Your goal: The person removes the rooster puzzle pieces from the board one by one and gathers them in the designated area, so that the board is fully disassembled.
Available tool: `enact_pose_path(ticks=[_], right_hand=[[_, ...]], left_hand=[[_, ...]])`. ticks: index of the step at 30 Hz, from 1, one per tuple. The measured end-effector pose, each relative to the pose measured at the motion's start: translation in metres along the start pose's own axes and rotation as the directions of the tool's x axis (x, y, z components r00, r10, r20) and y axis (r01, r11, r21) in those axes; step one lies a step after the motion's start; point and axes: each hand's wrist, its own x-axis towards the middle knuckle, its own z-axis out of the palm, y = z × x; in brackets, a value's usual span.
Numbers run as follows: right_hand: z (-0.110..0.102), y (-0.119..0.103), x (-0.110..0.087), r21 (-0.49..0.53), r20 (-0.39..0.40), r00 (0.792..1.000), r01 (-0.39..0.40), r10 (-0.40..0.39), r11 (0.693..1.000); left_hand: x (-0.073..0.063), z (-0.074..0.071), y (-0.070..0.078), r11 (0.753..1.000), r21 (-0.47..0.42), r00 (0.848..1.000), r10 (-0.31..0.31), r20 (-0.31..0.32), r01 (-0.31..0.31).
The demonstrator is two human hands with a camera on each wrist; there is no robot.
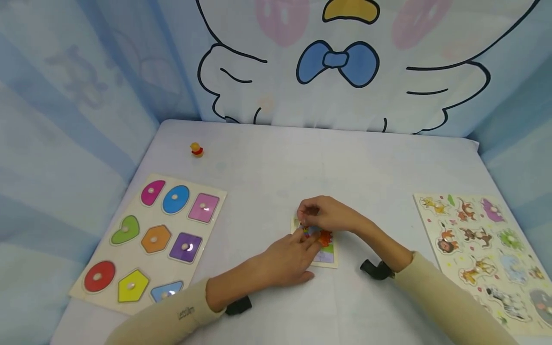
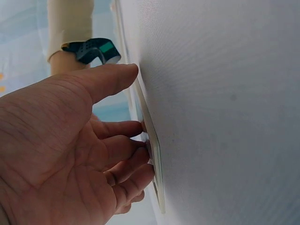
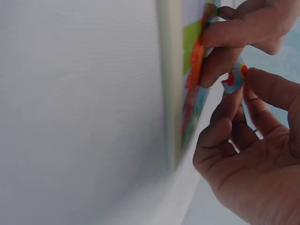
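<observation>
A small jigsaw puzzle point(image 1: 328, 256) with a pale border lies flat at the middle of the table; both hands cover much of its picture. On it rest the fingertips of my left hand point(image 1: 286, 261), thumb spread off to the near side. At the puzzle's far edge is my right hand point(image 1: 329, 213). In the right wrist view, its thumb and fingers pinch a light blue jigsaw piece point(image 3: 237, 74) with red and yellow marks, lifted off the board. The left wrist view shows the left fingers touching the board point(image 2: 157, 157) from above.
To the left lies a knobbed shape board point(image 1: 178, 227) with several coloured shapes. An animal peg board point(image 1: 465, 249) lies at the right. A small yellow and red toy point(image 1: 196, 149) stands at the back left. Printed curtains point(image 1: 336, 105) hang behind the table.
</observation>
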Motion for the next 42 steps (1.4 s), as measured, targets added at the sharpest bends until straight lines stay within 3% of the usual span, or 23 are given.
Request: enact_pose_path(ticks=[5, 11, 18, 23, 28, 34, 42], right_hand=[[0.001, 0.013, -0.005, -0.018, -0.023, 0.994, 0.106, -0.107, 0.994], [0.001, 0.017, -0.01, 0.04, -0.085, 0.989, 0.127, -0.123, 0.991], [-0.015, 0.023, -0.033, 0.074, -0.229, 0.973, 0.015, 0.003, 0.997], [-0.033, 0.038, -0.065, 0.13, -0.309, 0.94, -0.107, 0.142, 0.986], [-0.04, 0.055, -0.086, 0.13, -0.342, 0.913, -0.186, 0.22, 0.974], [-0.04, 0.068, -0.087, 0.02, -0.376, 0.901, -0.228, 0.219, 0.973], [-0.035, 0.068, -0.084, -0.08, -0.388, 0.902, -0.237, 0.189, 0.968]], left_hand=[[0.001, 0.0, 0.0, 1.0, -0.014, 1.0, -0.008, 0.007, 0.008], [0.002, -0.001, -0.002, 1.0, -0.003, 1.0, -0.019, 0.018, 0.019], [0.006, 0.0, -0.001, 0.999, -0.02, 0.999, -0.027, -0.018, 0.026], [0.007, -0.001, -0.002, 0.998, -0.037, 0.999, -0.047, 0.003, 0.047], [0.005, -0.002, -0.004, 0.997, -0.041, 0.998, -0.057, 0.025, 0.058], [0.005, 0.0, -0.002, 0.997, -0.054, 0.998, -0.058, 0.023, 0.059], [0.004, 0.001, 0.001, 0.998, -0.035, 0.999, -0.051, 0.005, 0.051]])
